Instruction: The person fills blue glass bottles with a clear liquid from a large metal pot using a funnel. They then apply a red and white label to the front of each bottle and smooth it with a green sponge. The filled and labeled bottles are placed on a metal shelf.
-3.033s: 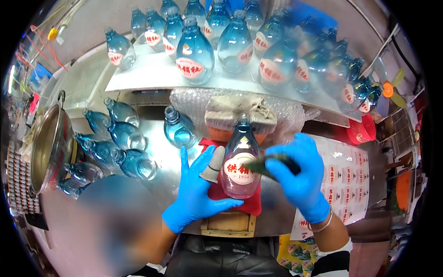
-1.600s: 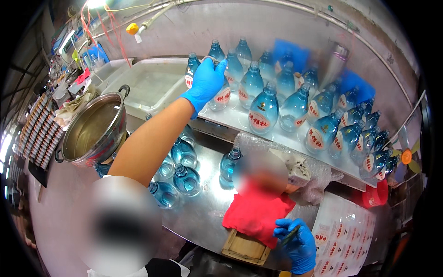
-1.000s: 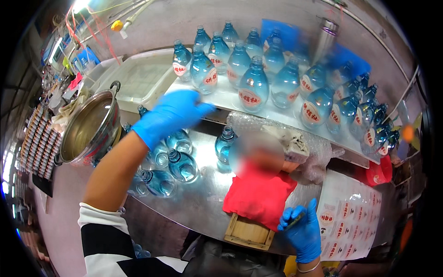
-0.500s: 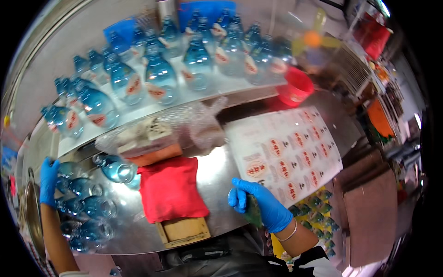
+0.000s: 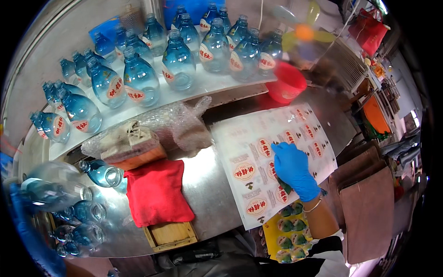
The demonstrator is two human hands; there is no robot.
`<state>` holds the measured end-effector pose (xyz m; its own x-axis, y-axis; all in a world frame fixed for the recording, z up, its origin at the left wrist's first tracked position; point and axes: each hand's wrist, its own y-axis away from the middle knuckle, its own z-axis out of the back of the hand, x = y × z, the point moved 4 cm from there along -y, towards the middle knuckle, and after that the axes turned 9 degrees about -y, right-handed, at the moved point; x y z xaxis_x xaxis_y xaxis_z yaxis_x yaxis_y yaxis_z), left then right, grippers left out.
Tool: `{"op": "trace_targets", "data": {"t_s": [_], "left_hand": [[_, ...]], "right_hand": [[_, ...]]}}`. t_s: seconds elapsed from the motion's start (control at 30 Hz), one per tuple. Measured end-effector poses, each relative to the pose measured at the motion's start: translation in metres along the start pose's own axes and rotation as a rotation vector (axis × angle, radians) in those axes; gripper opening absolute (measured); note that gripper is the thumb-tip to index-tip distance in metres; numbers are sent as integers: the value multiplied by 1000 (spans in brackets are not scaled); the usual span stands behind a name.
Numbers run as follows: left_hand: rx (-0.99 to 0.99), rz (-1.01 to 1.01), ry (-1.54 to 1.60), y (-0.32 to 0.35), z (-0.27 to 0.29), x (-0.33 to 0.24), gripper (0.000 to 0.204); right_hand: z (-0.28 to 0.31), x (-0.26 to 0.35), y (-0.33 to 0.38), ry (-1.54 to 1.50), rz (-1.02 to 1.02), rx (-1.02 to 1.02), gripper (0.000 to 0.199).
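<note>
My left hand (image 5: 20, 221), in a blue glove, is smeared by motion at the left edge. It is at the neck end of a blurred clear-blue glass bottle (image 5: 57, 187), which appears held; the fingers are hard to make out. My right hand (image 5: 295, 171), also blue-gloved, is closed over the white sheet of red oval labels (image 5: 244, 171). Under its fingers shows the edge of a dark green flat piece (image 5: 285, 185), mostly hidden. Several blue glass bottles (image 5: 87, 211) lie on their sides near my left hand, and another bottle (image 5: 105, 173) lies by the folded red cloth (image 5: 159, 191).
Labelled blue bottles (image 5: 140, 76) stand on a white shelf. Bubble wrap (image 5: 187, 122) and a cloth-topped block (image 5: 131, 147) lie before it. A wooden frame (image 5: 171, 235) supports the red cloth. A red bucket (image 5: 288, 83), a blurred fan (image 5: 304, 33) and a yellow sticker sheet (image 5: 272, 226) are rightward.
My right hand has moved from the front edge of the metal table up and right onto the label sheet. My left hand has come nearer, with a bottle shifting beside it. The view has shifted slightly.
</note>
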<state>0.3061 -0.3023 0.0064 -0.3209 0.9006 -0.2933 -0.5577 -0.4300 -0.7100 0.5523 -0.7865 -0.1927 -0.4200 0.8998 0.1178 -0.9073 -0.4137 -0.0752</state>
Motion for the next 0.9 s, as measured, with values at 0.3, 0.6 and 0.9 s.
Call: {"op": "trace_targets", "data": {"t_s": [0.3,0.6,0.9], "left_hand": [[678,171,285,24,-180,-73,16],[551,-23,684,114,-163,-69,88],[669,9,918,139,-191,-72,104]], "right_hand": [[-24,-10,-66,-69,240,-17,41],[-17,-45,-117,-432,156,250,97],[-18,-49,-148,-449,-31,251,56]]}}
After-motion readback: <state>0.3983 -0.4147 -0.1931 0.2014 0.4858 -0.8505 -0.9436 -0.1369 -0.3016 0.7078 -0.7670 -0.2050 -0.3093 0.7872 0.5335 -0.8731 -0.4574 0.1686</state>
